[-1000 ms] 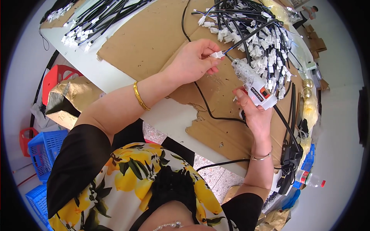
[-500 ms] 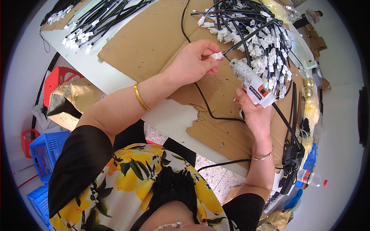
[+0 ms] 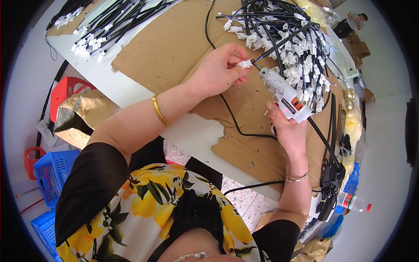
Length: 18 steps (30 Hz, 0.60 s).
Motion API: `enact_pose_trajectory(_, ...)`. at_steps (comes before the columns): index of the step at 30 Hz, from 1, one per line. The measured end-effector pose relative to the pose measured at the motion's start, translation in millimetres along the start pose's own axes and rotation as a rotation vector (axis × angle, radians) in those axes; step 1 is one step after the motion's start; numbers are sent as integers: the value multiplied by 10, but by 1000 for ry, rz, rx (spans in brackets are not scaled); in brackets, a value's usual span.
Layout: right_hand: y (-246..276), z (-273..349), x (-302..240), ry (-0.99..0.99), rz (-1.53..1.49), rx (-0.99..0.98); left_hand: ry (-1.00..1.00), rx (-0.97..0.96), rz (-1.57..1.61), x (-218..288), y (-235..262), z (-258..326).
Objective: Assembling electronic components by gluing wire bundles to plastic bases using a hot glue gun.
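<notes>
On the bench (image 3: 131,94), over the cardboard (image 3: 174,48), a glue gun (image 3: 286,96) is gripped by its handle in the right hand (image 3: 288,129), nozzle set near a white plug (image 3: 244,64) pinched in the left hand (image 3: 218,72). The gun is judged rigid, light and hot-tipped, best held by the handle. The plug, on a limp black cable (image 3: 279,43), is judged small and light, best taken by its sides.

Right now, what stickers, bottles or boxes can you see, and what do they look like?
Label on the glue gun in the right hand: small rectangle, red and dark.
Plastic bottle, lower right on the floor: clear, red cap, coloured label band.
Cardboard boxes, far upper right: brown, stacked.
</notes>
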State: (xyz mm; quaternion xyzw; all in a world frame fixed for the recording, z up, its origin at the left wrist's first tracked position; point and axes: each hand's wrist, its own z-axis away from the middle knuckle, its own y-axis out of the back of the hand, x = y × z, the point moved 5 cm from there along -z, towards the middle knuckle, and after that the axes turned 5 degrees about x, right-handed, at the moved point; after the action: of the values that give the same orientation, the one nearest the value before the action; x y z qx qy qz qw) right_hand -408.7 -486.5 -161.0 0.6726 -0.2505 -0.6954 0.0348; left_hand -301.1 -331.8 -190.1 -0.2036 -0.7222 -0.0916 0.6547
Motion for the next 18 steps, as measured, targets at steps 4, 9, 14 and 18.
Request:
enact_pose_trajectory(4,5,2,5,7,5,8,-15,-1,-20,25,-4,3)
enact_pose_trajectory(9,9,10,5,-29,-91,57,-34,-16,-2,1,5,-15)
enact_pose_trajectory(14,6,18,-20,-26,-70,59,-30,-39,35,-1,-2,-16)
enact_pose_trajectory(18,9,18,5,-29,-106,84,0,-62,46,10,-19,-10)
